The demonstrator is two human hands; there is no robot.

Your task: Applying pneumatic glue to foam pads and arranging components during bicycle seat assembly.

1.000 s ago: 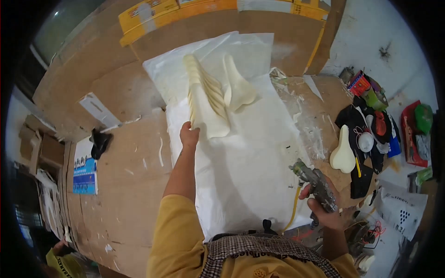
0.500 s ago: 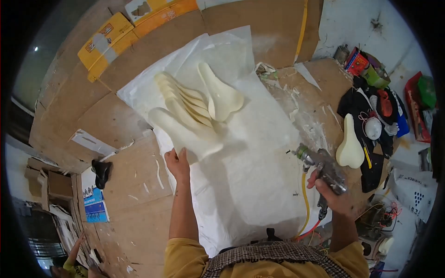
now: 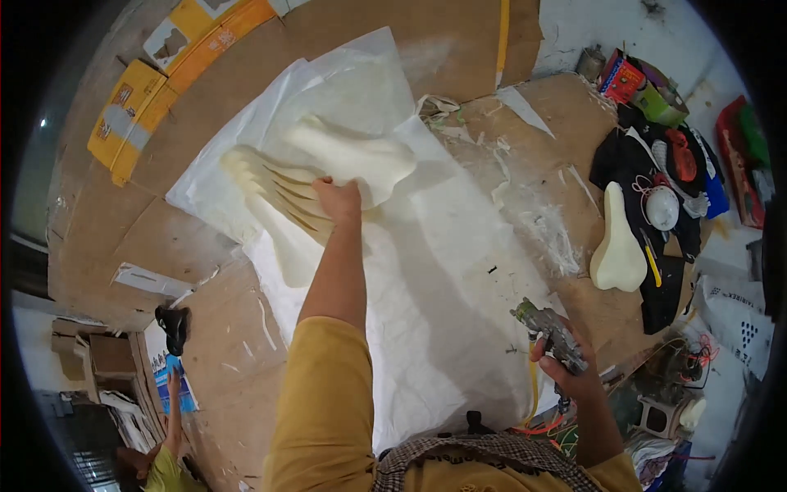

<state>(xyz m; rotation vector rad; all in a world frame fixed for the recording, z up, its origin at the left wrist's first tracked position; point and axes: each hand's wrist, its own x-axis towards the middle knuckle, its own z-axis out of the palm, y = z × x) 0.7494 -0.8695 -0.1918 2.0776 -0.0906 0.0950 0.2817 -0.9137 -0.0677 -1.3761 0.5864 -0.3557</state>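
My left hand [image 3: 338, 199] reaches far forward, its fingers closed on the near edge of a cream bicycle-saddle foam pad [image 3: 361, 160]. This pad lies at a tilt to the right of and partly over a row of similar overlapping saddle pads [image 3: 266, 193]. The hand and wrist hide part of the row. White sheeting [image 3: 426, 328] spreads beneath them all. At the right, my right hand [image 3: 574, 365] is wrapped round the handle of a grey, paint-crusted spray gun [image 3: 557, 332], its nozzle facing up and left, with a yellow hose below.
Another foam pad [image 3: 619, 246] lies on the right beside a yellow cutter [image 3: 651, 261] and dark cloth [image 3: 668, 303]. Cardboard [image 3: 221, 353] covers the surface on the left. A black shoe-like item [image 3: 173, 328] sits there, near another person's arm [image 3: 174, 410].
My left hand has left the front pad and moved forward onto the separate right-hand pad, which has turned and shifted left. The front pad now lies lower against the row.
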